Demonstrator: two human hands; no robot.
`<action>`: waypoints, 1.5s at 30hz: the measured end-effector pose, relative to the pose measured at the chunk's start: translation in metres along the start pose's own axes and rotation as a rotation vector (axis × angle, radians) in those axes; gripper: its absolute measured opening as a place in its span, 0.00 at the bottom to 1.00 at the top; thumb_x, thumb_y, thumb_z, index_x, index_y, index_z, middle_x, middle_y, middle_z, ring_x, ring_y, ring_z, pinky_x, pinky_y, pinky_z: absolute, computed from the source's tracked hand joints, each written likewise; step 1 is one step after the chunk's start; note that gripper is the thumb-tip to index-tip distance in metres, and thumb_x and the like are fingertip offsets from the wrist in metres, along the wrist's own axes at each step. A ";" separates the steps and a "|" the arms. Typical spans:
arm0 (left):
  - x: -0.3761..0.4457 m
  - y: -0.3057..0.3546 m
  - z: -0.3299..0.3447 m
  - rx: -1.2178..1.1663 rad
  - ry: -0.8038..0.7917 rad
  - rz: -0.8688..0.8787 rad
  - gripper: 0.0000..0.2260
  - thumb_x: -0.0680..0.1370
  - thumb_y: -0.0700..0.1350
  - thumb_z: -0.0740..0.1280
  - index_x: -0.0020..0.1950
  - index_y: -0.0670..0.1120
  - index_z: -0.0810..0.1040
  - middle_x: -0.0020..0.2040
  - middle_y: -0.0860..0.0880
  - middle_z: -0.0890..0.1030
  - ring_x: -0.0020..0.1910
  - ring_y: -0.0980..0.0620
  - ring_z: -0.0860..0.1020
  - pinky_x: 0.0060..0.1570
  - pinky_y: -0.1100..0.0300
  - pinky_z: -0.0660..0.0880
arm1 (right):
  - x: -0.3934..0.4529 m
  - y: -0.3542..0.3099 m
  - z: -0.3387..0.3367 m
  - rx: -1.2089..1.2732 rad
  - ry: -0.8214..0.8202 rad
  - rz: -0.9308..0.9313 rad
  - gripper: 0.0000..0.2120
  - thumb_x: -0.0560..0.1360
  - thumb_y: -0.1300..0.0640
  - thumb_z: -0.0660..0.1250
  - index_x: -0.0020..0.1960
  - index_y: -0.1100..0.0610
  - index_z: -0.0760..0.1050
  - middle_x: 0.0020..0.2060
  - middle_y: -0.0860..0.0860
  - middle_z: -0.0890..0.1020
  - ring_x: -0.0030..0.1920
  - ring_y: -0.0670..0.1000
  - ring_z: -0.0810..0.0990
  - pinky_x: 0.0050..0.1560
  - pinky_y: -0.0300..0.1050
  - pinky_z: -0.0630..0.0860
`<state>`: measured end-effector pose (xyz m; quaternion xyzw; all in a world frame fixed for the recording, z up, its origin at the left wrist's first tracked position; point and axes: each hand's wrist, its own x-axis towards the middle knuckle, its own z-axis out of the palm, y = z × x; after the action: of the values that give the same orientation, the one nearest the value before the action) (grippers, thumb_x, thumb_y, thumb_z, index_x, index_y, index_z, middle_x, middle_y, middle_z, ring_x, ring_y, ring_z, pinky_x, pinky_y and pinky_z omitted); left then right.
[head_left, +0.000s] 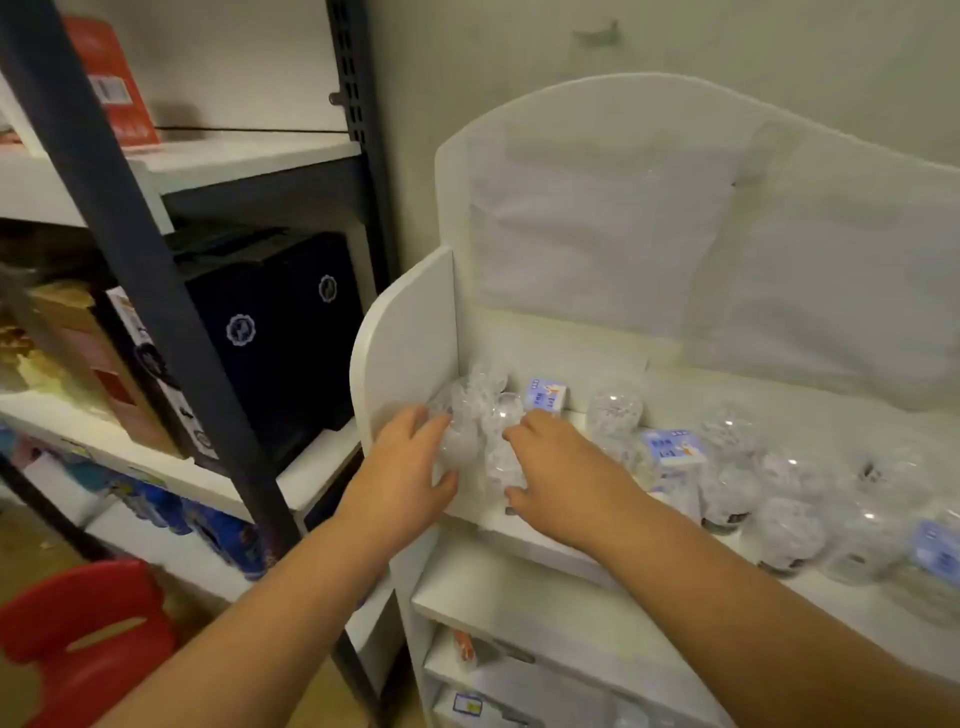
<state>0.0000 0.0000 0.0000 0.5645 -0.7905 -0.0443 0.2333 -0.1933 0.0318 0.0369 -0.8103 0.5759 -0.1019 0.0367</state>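
A cluster of clear wrapped glass cups stands at the left end of the top shelf of a white display stand. My left hand curls round the left side of the cluster, thumb at its front. My right hand holds the cluster's right side, fingertips on a cup. Which single cup each hand holds is hard to tell through the clear wrap.
Several more wrapped cups and small blue-and-white boxes fill the shelf to the right. A dark metal rack with dark boxes stands on the left. A red plastic stool sits on the floor.
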 end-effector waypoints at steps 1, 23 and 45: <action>0.005 -0.005 0.005 -0.003 -0.012 -0.004 0.28 0.75 0.52 0.68 0.74 0.50 0.66 0.69 0.49 0.67 0.67 0.50 0.67 0.64 0.57 0.68 | 0.008 -0.002 0.005 -0.011 -0.019 0.007 0.20 0.74 0.50 0.67 0.64 0.55 0.69 0.60 0.52 0.69 0.61 0.55 0.71 0.55 0.52 0.75; 0.004 -0.002 0.001 -0.328 0.076 0.013 0.25 0.75 0.53 0.71 0.70 0.56 0.68 0.63 0.60 0.68 0.56 0.65 0.68 0.49 0.77 0.64 | 0.017 -0.005 -0.011 0.113 0.083 0.112 0.29 0.72 0.42 0.67 0.71 0.44 0.65 0.60 0.47 0.70 0.60 0.51 0.74 0.56 0.51 0.75; -0.164 0.334 0.014 -0.507 -0.017 0.289 0.22 0.70 0.59 0.71 0.62 0.64 0.70 0.59 0.64 0.72 0.58 0.57 0.76 0.56 0.50 0.77 | -0.421 0.126 -0.112 0.410 0.508 0.497 0.27 0.69 0.40 0.74 0.65 0.40 0.70 0.59 0.34 0.72 0.59 0.37 0.73 0.62 0.38 0.72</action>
<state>-0.2558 0.2668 0.0468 0.3691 -0.8285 -0.2117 0.3642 -0.4663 0.3928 0.0727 -0.5716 0.7126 -0.3992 0.0776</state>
